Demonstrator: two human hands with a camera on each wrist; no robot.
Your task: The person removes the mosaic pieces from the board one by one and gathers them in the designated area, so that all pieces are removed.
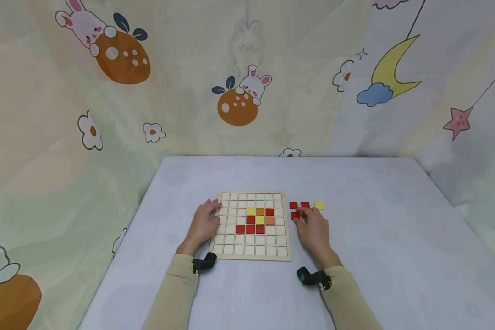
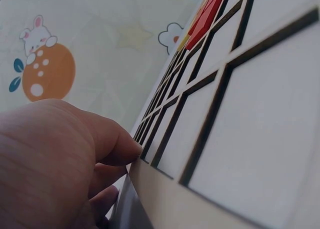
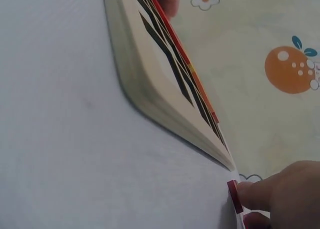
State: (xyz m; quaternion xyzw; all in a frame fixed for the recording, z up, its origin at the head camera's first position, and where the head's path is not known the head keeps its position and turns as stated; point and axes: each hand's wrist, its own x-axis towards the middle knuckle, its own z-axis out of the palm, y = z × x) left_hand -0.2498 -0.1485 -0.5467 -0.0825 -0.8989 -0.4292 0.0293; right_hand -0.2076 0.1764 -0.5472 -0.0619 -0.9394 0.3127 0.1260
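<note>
A pale wooden grid board (image 1: pixel 231 250) lies on the table with red, yellow and orange square tiles in some of its cells. At the board's left edge, my left hand (image 1: pixel 202 224) rests its fingertips against the frame; the left wrist view shows a fingertip (image 2: pixel 131 150) touching the rim. Right of the board, my right hand (image 1: pixel 313 229) pinches a red tile (image 1: pixel 294 215) between thumb and finger. That red tile (image 3: pixel 234 196) appears nearly edge-on in the right wrist view, close to the board's corner. Part of it is hidden by the fingers.
Beyond my right fingers lie a red tile (image 1: pixel 293 205), another red tile (image 1: pixel 305 204) partly covered by the hand, and a yellow tile (image 1: pixel 319 206). The white-covered table (image 1: pixel 375 206) extends to the right. A printed curtain (image 1: pixel 181 82) hangs behind it.
</note>
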